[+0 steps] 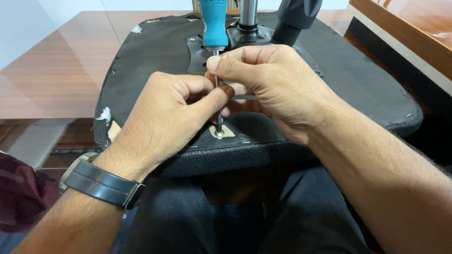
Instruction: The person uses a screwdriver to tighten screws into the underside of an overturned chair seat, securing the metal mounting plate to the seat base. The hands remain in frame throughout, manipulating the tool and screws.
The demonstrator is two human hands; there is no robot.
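Note:
An upturned office chair seat (358,80), covered in black fabric, rests against my lap. A screwdriver with a blue handle (214,23) stands upright, its metal shaft running down to a screw (219,133) in a bare patch near the seat's front edge. My left hand (165,117) pinches the shaft between thumb and fingers. My right hand (278,89) meets it from the other side, with its fingertips on the shaft just under the handle. A dark watch (101,181) sits on my left wrist.
The chair's metal column (248,16) and a black part (294,19) rise from the seat's mounting plate behind the screwdriver. A wooden floor (56,70) lies to the left, a wooden furniture edge (405,33) at the upper right. Torn fabric patches (106,115) mark the seat's left rim.

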